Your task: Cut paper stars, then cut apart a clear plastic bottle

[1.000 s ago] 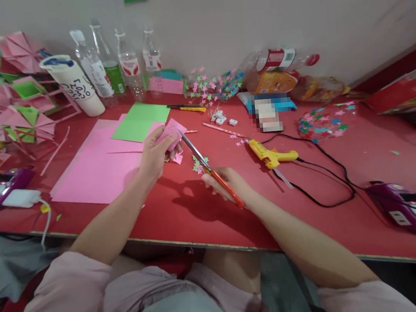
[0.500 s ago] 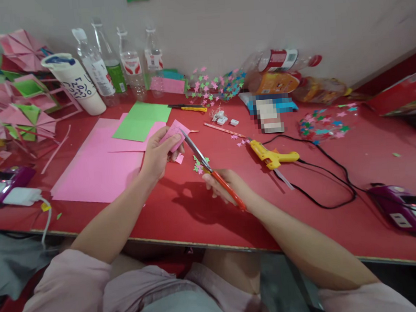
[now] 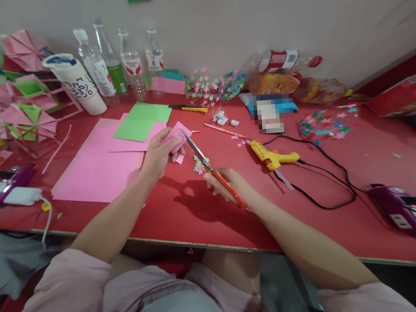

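1. Barely shifted from half a second ago, the left hand point(image 3: 157, 155) holds its small pink paper point(image 3: 176, 137) a touch closer to the scissors point(image 3: 209, 168), whose blade tips now meet the paper's right edge.
2. Thumb and fingers of the left hand pinch the paper, raised just above the red table point(image 3: 184, 215).
3. The right hand point(image 3: 228, 185) is curled around the scissors' orange handles, with the blades pointing up and left and nearly together.
4. Small paper stars point(image 3: 198, 165) lie on the table under the blades.
5. Large pink sheets point(image 3: 97, 169) and a green sheet point(image 3: 142, 119) lie left of the hands.
6. A yellow glue gun point(image 3: 271, 155) rests to the right, with its black cord trailing away.
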A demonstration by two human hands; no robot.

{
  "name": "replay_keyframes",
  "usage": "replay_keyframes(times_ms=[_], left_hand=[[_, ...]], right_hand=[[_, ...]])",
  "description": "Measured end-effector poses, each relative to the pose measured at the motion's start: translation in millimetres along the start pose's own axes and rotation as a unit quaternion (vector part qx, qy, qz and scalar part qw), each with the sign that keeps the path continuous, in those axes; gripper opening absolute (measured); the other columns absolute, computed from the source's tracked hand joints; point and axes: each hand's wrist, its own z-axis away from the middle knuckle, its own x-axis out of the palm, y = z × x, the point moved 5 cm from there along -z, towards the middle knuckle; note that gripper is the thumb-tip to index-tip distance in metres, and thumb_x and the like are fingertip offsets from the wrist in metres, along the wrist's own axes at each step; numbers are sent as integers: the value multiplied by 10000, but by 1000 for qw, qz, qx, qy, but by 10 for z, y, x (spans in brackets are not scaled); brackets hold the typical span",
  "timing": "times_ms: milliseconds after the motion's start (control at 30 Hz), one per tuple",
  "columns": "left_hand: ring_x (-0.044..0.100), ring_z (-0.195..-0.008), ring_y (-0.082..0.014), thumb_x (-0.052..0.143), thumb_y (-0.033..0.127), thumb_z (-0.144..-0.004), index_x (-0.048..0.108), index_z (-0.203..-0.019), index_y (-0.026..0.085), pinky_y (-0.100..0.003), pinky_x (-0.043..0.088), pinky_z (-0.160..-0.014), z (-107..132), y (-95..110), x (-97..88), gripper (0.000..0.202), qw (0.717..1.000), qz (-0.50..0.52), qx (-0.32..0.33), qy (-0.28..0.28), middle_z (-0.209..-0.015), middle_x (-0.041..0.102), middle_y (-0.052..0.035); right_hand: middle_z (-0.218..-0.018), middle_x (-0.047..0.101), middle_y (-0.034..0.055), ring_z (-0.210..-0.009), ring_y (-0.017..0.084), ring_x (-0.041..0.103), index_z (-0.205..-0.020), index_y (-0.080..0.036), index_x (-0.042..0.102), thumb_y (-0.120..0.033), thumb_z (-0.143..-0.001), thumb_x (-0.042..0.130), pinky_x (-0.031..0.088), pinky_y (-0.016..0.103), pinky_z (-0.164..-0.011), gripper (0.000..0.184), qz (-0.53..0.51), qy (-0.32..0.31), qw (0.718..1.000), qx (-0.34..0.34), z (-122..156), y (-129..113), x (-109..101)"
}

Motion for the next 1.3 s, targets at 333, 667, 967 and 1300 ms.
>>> replay_keyframes(times_ms=[333, 667, 967, 1300], left_hand=[[384, -318, -10, 636, 258, -728, 521, -660, 181, -163, 271, -343, -13, -5, 1, 154, 1000, 4, 1, 4, -484, 580, 59], [386, -315, -7, 639, 251, -734, 519, -649, 176, -162, 263, -342, -13, -2, -1, 165, 1000, 8, 0, 3, -488, 584, 53], [386, -322, -10, 623, 244, -737, 513, -644, 176, -164, 263, -347, -3, -4, 8, 160, 1000, 11, 3, 2, -498, 581, 51], [470, -499, -53, 626, 293, -792, 569, -649, 186, -182, 400, -492, -74, 71, -150, 188, 992, -79, 92, 45, -564, 483, 41]], right_hand=[[-447, 505, -32, -304, 72, 401, -601, -206, 474, -736, -686, 574, 342, 219, -317, 546, -18, 0, 1000, 25, -26, 22, 12], [-442, 505, -32, -302, 77, 403, -591, -207, 469, -757, -672, 568, 354, 225, -322, 564, -11, 3, 999, 31, -42, 55, 6], [-433, 494, -45, -301, 60, 392, -586, -204, 457, -714, -687, 595, 320, 205, -312, 538, -19, 0, 1000, 25, -43, 33, 8], [-456, 505, -33, -325, 59, 395, -625, -186, 510, -688, -682, 629, 287, 194, -311, 519, -22, 8, 999, 29, 6, -13, -88]])
